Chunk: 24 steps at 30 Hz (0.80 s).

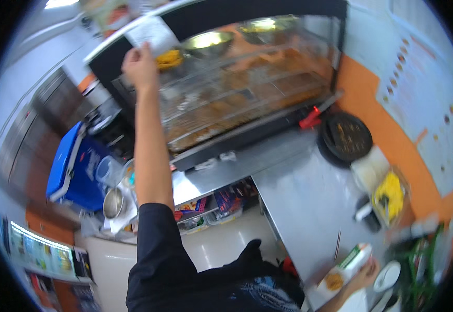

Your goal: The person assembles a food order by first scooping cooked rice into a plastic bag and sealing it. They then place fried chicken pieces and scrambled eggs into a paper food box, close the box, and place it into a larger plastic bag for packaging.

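Observation:
My left arm reaches up to the top edge of a glass-fronted food display case (237, 112). There my left hand (140, 67) pinches a white slip of paper (156, 34) between thumb and fingers; its print is too blurred to make out. At the lower right, my right hand (366, 274) is closed around the side of a white cardboard food box (352, 260) with green print and a picture of food. That box is by the near right part of the steel counter (309, 203). Some of the right fingers are hidden or blurred.
A round black pan (345, 138) stands by the orange-striped wall, near a red-handled tool (309, 118). Closer in are a tub of yellow food (389, 197) and a green rack (424, 260). On the left are a blue cooler box (73, 166) and a metal bowl (113, 203).

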### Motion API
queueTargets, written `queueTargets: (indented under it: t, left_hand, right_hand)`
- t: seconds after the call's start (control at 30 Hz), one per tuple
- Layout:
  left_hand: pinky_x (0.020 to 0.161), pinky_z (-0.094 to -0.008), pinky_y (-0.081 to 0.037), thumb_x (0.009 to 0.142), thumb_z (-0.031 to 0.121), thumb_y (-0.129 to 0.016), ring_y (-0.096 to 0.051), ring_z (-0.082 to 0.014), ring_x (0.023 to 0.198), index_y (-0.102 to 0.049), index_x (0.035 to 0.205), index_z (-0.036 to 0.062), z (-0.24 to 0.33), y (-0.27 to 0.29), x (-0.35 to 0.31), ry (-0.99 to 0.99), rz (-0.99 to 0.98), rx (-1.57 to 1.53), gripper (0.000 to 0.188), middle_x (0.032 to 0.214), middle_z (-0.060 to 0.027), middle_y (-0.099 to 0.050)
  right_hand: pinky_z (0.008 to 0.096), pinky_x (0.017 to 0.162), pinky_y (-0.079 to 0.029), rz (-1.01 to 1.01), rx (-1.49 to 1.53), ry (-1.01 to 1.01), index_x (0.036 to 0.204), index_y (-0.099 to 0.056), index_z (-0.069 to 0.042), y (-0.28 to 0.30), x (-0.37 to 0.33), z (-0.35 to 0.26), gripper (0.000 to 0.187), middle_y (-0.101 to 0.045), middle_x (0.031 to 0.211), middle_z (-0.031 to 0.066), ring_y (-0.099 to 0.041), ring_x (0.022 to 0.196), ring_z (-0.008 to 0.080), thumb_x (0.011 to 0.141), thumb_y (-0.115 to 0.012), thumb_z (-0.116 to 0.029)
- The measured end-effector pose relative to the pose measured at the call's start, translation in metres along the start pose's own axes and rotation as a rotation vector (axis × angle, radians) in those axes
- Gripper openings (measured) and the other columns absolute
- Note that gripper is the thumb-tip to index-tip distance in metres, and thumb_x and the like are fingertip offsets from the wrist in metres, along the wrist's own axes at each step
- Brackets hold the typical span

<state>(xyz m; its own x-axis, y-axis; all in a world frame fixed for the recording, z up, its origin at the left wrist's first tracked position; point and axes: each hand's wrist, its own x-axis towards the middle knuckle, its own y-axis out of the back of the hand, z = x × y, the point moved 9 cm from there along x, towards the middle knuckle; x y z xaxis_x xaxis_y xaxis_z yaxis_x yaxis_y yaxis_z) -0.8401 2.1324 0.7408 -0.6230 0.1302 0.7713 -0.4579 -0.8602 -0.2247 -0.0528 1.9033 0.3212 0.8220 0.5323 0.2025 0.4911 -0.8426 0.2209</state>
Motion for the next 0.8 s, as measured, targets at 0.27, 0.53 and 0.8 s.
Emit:
queueTargets:
  t: [0.27,0.53,0.8]
  left_hand:
    - [0.067,-0.0258,-0.044,0.098,0.008,-0.068,-0.052,-0.0088,0.076,-0.062,0.103,0.0023,-0.053,-0.053,-0.424,0.456,-1.006,0.004,0.01,0.084,-0.0021,-0.058]
    - [0.089,-0.0442,-0.039,0.092,0.018,-0.068,-0.059,-0.0269,0.093,-0.059,0.137,0.0135,0.02,-0.037,-0.669,-0.017,-1.561,-0.216,0.046,0.091,-0.0066,-0.065]
    - [0.104,-0.0471,-0.026,0.081,0.036,-0.078,-0.048,-0.0267,0.115,-0.065,0.135,0.011,0.019,-0.035,-0.684,-0.269,-1.763,-0.239,0.06,0.11,-0.0057,-0.059]
  right_hand:
    - [0.0451,0.093,-0.052,-0.242,-0.787,0.325,0.125,-0.061,0.002,-0.111,-0.092,-0.029,0.041,-0.063,0.116,0.023,-0.061,0.109,0.0393,0.088,-0.07,-0.014]
    - [0.0476,0.077,-0.057,-0.26,-1.003,0.134,0.117,-0.058,0.003,-0.125,-0.101,0.012,0.033,-0.061,0.106,0.0231,-0.067,0.095,0.0413,0.089,-0.067,-0.013]
    - [0.0532,0.072,-0.058,-0.292,-1.024,-0.032,0.102,-0.059,0.007,-0.133,-0.075,0.039,0.016,-0.059,0.106,0.0282,-0.069,0.082,0.0484,0.091,-0.052,-0.004]
